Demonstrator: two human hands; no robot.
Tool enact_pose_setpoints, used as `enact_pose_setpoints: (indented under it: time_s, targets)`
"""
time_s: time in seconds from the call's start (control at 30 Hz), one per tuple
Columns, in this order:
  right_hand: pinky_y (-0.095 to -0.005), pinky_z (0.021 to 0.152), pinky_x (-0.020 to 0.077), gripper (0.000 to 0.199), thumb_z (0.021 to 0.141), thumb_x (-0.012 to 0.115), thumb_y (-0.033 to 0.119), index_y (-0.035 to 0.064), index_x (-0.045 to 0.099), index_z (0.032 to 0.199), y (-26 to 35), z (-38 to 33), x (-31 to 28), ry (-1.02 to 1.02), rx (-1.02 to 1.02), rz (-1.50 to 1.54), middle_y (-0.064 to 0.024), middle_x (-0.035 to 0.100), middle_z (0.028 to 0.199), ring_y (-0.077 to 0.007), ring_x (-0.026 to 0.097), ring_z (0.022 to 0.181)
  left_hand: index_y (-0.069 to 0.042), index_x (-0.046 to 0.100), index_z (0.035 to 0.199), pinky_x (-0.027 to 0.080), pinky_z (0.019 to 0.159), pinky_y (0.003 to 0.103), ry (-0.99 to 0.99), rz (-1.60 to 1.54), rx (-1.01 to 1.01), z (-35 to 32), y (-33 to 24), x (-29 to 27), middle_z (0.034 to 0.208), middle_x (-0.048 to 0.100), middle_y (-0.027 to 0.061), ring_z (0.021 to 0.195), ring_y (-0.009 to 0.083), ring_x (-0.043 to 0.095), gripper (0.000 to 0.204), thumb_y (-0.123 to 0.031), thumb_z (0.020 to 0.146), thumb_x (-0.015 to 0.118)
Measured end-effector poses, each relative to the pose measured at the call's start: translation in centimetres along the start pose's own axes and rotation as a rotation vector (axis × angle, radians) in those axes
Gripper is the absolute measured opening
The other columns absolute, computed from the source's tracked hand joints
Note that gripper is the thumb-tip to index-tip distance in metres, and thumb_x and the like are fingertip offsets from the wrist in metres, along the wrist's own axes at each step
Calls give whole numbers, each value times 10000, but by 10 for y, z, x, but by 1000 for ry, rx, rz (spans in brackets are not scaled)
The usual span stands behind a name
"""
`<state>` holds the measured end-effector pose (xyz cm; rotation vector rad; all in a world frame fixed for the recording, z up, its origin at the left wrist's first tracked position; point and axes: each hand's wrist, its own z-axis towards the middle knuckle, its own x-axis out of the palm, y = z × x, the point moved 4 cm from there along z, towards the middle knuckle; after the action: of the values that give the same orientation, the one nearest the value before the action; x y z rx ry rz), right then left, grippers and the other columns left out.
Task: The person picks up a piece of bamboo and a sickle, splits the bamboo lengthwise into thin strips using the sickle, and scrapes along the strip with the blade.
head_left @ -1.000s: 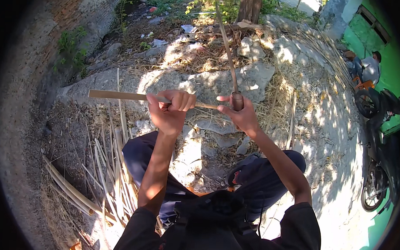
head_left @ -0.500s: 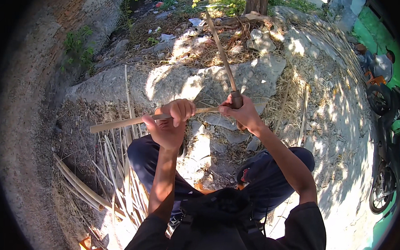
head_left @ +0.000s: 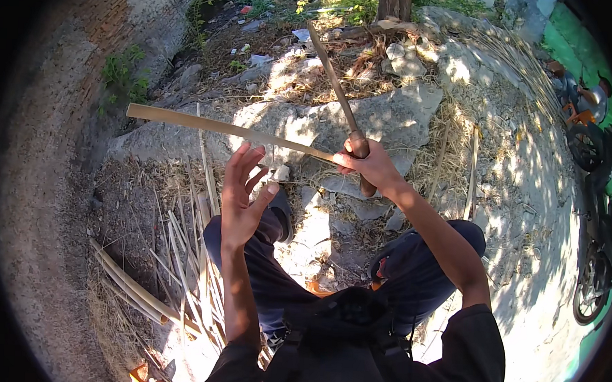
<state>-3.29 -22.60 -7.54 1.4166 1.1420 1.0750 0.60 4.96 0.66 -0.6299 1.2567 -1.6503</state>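
Note:
My right hand (head_left: 375, 168) is closed around the brown wooden handle of a machete (head_left: 336, 86), its long blade pointing up and away to the left. The same hand also pinches one end of a flat bamboo strip (head_left: 217, 124) between thumb and fingers. From there the strip reaches out to the left, its wider end free in the air. Just below the strip is my left hand (head_left: 240, 205), fingers spread and nothing in it. It appears apart from the strip.
Loose split bamboo strips (head_left: 187, 257) lie by my left knee, with thicker bamboo pieces (head_left: 128, 285) beside them. A large flat rock (head_left: 384, 119) lies ahead, before a tree trunk (head_left: 395, 5). On the right are a motorcycle (head_left: 595, 224) and a seated person (head_left: 592, 101).
My left hand has let go of the bamboo strip and opened. The strip's free left end has swung upward, while my right hand keeps its hold on machete and strip.

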Motion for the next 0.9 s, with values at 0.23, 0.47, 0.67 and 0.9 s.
enact_pose_setpoints:
  time_s: [0.23,0.47,0.67,0.9]
  targets:
    - [-312,783,574,350,824,833,104,51,532,993,16,-5,-8,81,-100,294,-90,674,964,-162,698,867,-66,286,1554,364,1152,466,252,90,-117,2,56,65,1546,411,191,1457,306,372,640,-132,1008,612]
    - [-268,681,512,308,837,830,116,71,550,958,56,-8,-41,-78,-97,316,-51,680,864,-113,633,760,-53,302,1547,388,1125,466,435,199,-67,4,88,108,1548,412,178,1439,301,392,685,-242,993,656]
    - [-254,675,493,246,922,763,208,72,587,1028,70,-15,-94,-238,-267,343,-51,685,924,-91,563,713,-69,338,1532,371,1145,466,419,365,73,7,90,113,1520,428,188,1417,345,407,734,-301,946,713]
    - [-186,689,496,230,982,685,261,90,580,1094,68,-24,-139,-415,-358,674,-66,644,1050,-41,522,749,-64,330,1526,389,1142,467,518,410,-5,-5,103,113,1482,467,201,1395,334,444,856,-339,862,794]
